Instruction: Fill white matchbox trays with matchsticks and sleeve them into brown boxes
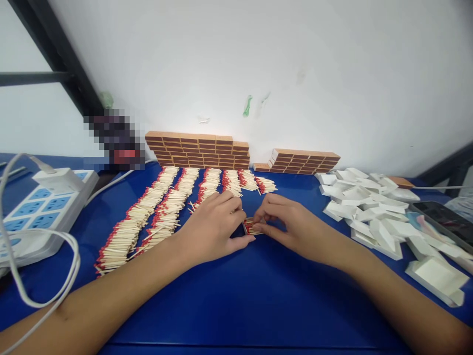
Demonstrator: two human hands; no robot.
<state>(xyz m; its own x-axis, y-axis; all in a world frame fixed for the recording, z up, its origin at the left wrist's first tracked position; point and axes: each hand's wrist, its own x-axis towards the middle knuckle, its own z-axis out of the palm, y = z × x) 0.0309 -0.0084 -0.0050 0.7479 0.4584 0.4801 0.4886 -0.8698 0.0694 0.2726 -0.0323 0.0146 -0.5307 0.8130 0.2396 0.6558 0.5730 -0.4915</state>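
Observation:
My left hand [214, 228] and my right hand [291, 224] meet at the middle of the blue table [236, 296]. Between their fingertips sits a small matchbox [250, 226] with red-tipped matches showing inside. Both hands have their fingers curled and pinched on this box. Just behind my left hand lie long rows of loose red-tipped matches [162, 209], running from the near left toward the wall.
Stacks of brown matchboxes [199, 150] and a lower stack [303, 161] stand against the white wall. A heap of empty white trays [373, 212] lies at the right, with a dark phone [445, 222] beyond. A white power strip [40, 209] and cable lie at left.

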